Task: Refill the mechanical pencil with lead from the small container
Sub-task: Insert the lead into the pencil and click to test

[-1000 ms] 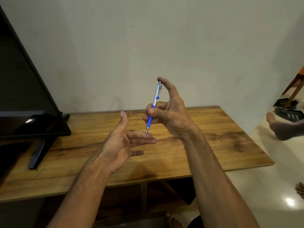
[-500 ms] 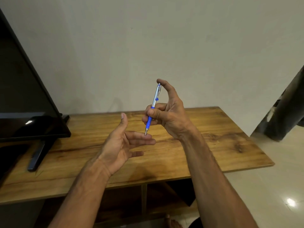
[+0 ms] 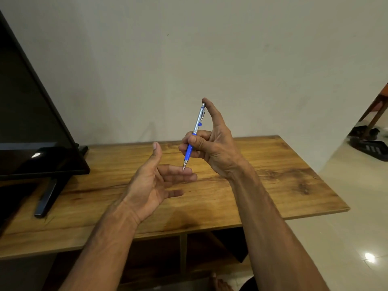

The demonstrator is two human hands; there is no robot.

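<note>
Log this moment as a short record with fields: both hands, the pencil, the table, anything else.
right hand: grips the mechanical pencil by its blue grip, one digit on its top end
left hand: open, palm up, below the pencil tip
mechanical pencil: nearly upright, tip down at the left fingers
lead container: not in view
table: wooden, bears a dark screen on a stand at left

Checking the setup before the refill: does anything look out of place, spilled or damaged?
Nothing looks spilled or damaged. The right hand grips the mechanical pencil, intact, its tip at the fingers of the open left hand. One oddity: no lead container shows on the wooden table.
</note>
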